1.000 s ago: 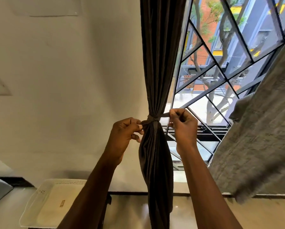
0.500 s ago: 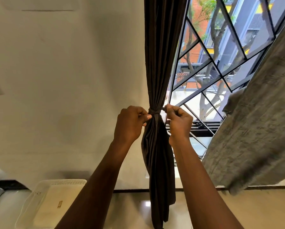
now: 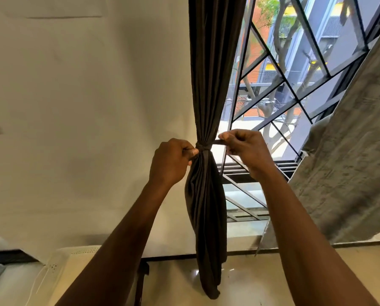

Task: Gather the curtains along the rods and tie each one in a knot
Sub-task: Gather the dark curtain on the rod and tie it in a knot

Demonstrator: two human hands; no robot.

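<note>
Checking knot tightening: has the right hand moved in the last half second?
Yes: right hand pulled rightward, away from the knot on the dark brown fabric curtain.

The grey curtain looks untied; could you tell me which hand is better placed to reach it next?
Probably the right hand: it is nearer the grey curtain; the left hand, pinching the tie, is across the dark curtain.

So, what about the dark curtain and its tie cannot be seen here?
Head view:
Rod: beyond the top edge, above the dark curtain.
Tie ends: hidden inside the left hand and right hand.
Grey curtain: cut by the right edge; knotted or not, cannot tell.
</note>
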